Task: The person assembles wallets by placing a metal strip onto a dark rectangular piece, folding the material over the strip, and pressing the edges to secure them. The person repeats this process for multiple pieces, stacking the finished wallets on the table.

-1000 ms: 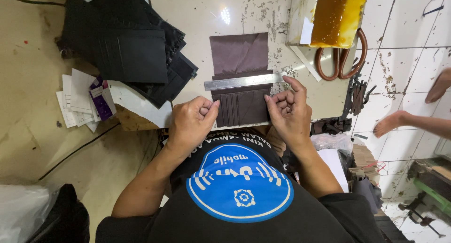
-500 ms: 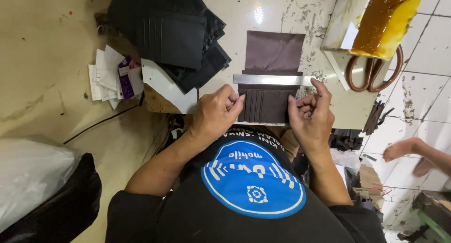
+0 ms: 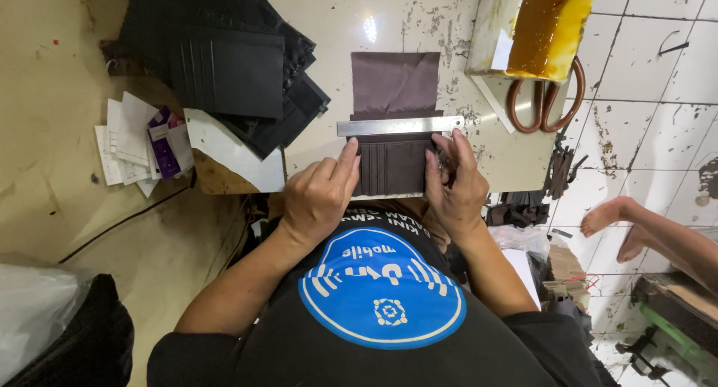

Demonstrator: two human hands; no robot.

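Two hands: left hand [image 3: 318,198] and right hand [image 3: 452,183] are being pressed flat, fingers spread, gripping nothing, on the brown wallet panel [image 3: 394,166].
Panel place: being held on the worktable [image 3: 329,28], below the steel ruler [image 3: 400,125].
Progress: card slots already formed; brown lining [image 3: 395,82] is being left unfolded above.

The steel ruler [image 3: 400,125] hides the brown piece's [image 3: 395,84] middle; scissors [image 3: 544,106] lie half under the glue tub [image 3: 550,24].
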